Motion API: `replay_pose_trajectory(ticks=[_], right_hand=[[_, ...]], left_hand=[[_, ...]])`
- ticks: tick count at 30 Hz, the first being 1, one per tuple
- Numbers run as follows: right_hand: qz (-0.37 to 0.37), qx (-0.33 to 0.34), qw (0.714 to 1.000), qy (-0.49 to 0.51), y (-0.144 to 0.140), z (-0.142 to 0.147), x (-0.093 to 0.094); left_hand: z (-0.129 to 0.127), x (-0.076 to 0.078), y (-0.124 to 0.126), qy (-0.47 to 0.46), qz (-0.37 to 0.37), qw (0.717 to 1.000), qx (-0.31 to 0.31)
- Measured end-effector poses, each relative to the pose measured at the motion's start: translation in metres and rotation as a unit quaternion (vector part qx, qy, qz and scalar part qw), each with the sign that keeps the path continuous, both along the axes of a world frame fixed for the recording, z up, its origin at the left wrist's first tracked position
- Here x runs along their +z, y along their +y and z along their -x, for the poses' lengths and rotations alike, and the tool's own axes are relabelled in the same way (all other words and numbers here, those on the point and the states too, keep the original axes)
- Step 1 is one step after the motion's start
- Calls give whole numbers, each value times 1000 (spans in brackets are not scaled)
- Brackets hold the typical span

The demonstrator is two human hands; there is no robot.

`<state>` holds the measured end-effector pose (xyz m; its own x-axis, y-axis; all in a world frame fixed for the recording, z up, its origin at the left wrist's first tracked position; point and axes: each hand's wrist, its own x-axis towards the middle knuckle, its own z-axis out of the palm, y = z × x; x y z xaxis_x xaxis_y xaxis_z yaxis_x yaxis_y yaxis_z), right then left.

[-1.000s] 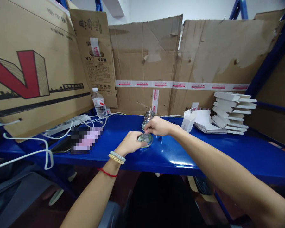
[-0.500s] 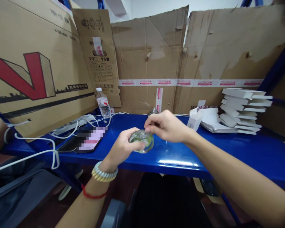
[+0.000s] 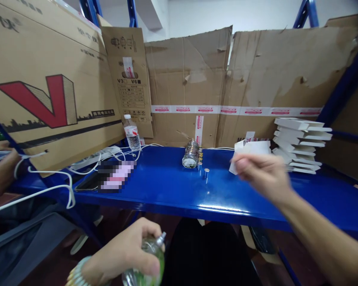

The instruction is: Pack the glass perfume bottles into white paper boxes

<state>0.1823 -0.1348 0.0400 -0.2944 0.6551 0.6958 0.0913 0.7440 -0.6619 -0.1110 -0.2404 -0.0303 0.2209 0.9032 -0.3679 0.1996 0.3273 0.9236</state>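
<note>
Below the front edge of the blue shelf, my left hand (image 3: 123, 246) is closed around a clear glass bottle (image 3: 152, 248) with green showing in it. The bottle is tilted, and its silver spray nozzle points up and to the right. My right hand (image 3: 264, 174) is over the right part of the shelf, fingers pinched and blurred; anything between them cannot be made out. Behind it is an open white carton (image 3: 252, 147). Another glass bottle (image 3: 191, 155) lies at the back, bottom towards me. Beside it stand several small shiny caps, including a silver cap (image 3: 207, 172).
A stack of white boxes (image 3: 298, 145) stands at the right. At the left are a water bottle (image 3: 132, 135), a phone (image 3: 116, 176) and white cables (image 3: 50, 188). Cardboard sheets (image 3: 187, 83) wall the back. Another person's hand (image 3: 1, 171) shows at far left.
My left hand has lowered with the bottle, now below the shelf edge. My right hand has left the bottle and moved right. The lying bottle and small caps have come into view.
</note>
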Motion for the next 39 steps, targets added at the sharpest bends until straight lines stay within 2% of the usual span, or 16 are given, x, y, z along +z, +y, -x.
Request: replay_pose_trajectory(ticks=[1,3,6,8,11,14,16,20,23,25,29,35,39], right_hand=[[10,-59,998,12,11,-13,4],[-9,-103,991,-84,32,-24,4],[-90,-66,952,-284,57,-3,-14],[-99,-64,920,-373,70,25,-29],[-76,-109,874,-467,88,62,-45],[-47,-140,834,-531,101,76,-53],[-35,-146,824,-546,106,76,-55],[-39,-141,839,-525,108,65,-54],[-45,-197,847,-493,106,54,-51],[-22,-235,840,-489,106,48,-53],[34,-208,834,-509,107,41,-62],[34,-140,924,-354,109,49,-67],[41,-102,939,-327,111,61,-72]], left_hand=[[8,-6,-1,-24,-15,998,51],[18,-12,4,-63,-54,992,99],[16,-3,28,-47,-143,980,134],[5,10,53,-7,-196,972,131],[-12,23,97,28,-254,958,131],[-21,18,136,22,-264,957,114],[-24,9,157,5,-252,963,92],[-29,1,182,-12,-241,968,70],[-30,5,192,28,-249,967,44],[-26,9,194,66,-262,962,31],[-15,10,192,115,-291,948,53],[-5,3,193,150,-328,931,62],[-8,2,201,173,-334,924,70]])
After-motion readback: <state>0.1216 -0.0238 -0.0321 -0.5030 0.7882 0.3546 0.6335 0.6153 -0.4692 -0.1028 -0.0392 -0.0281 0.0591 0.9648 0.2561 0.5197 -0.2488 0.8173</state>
